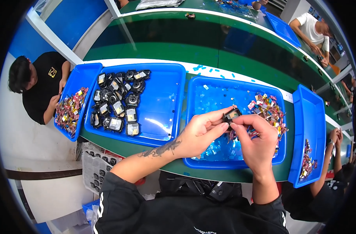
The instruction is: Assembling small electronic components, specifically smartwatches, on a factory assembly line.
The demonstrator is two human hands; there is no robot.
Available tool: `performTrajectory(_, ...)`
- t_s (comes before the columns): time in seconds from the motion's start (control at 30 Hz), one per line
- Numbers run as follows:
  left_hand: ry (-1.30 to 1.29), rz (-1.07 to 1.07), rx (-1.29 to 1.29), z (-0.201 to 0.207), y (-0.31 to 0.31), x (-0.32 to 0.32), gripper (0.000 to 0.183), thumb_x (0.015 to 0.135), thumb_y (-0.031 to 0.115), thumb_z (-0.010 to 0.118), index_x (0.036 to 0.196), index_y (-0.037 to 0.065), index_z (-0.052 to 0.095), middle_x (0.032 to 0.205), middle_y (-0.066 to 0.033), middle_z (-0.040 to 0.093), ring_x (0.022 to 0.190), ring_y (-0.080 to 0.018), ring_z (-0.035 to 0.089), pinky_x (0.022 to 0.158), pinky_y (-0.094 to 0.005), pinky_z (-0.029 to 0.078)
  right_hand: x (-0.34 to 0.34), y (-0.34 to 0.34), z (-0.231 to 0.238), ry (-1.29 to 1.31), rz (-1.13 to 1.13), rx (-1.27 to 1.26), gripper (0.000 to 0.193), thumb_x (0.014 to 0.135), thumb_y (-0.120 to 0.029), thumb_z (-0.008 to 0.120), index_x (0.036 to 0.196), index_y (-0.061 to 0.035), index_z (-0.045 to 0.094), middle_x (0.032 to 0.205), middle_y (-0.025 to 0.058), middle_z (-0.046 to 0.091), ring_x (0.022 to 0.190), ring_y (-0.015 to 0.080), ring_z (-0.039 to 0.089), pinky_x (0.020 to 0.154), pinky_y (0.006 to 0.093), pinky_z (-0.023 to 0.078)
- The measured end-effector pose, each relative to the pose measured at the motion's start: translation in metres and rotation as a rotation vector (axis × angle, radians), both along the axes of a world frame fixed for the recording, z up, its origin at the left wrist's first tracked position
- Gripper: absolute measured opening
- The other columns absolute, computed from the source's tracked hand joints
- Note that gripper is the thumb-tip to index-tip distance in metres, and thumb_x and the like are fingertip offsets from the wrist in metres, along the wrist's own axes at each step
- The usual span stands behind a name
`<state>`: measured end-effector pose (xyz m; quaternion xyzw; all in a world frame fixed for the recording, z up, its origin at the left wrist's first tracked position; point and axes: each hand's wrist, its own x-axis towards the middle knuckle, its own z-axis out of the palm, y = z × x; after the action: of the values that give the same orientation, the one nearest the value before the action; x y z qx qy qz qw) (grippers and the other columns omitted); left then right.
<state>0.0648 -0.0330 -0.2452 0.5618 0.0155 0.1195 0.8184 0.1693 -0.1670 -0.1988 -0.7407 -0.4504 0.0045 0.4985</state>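
One black case, two-handed | left hand pinches it, seemingly to steady — thumb and forefinger of the right hand close on its edge | held above the scrap-strewn blue tray, likely to catch anything dropped

- The left hand and right hand partly cover the black casing; its underside is hidden.
- The right hand hides part of the coloured pieces.
- The dark object on the far green surface is too small to tell.
- The co-worker at lower right is cut off by the dark rim.
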Motion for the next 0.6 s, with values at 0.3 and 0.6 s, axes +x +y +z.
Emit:
performTrajectory(0.3,0.045,-0.028,0.078,-0.003,0.0008,-0.0032,0.046,0.1,0.003,0.047,0.144,-0.005,0.035,0.136,-0.016,0.051,0.122,-0.0203,0.053,0.103,-0.0347,0.046,0.0009,-0.0001,0.0019,-0.097,0.026,-0.048,0.012,0.073,0.0,0.075,0.082,-0.0058,0.07,0.072,0.0054,0.067,0.061,0.0178,0.061,0.066,0.0305,0.043)
performTrajectory(0.6,0.104,-0.057,0.176,0.002,-0.0006,-0.0048,0.045,0.101,0.005,0.045,0.143,-0.006,0.036,0.137,-0.0168,0.05,0.124,-0.0217,0.052,0.105,-0.0359,0.045,0.0047,-0.0008,0.0027,-0.175,0.025,-0.121,0.013,0.072,-0.001,0.076,0.076,-0.0072,0.064,0.068,0.0034,0.063,0.061,0.0184,0.056,0.066,0.032,0.039)
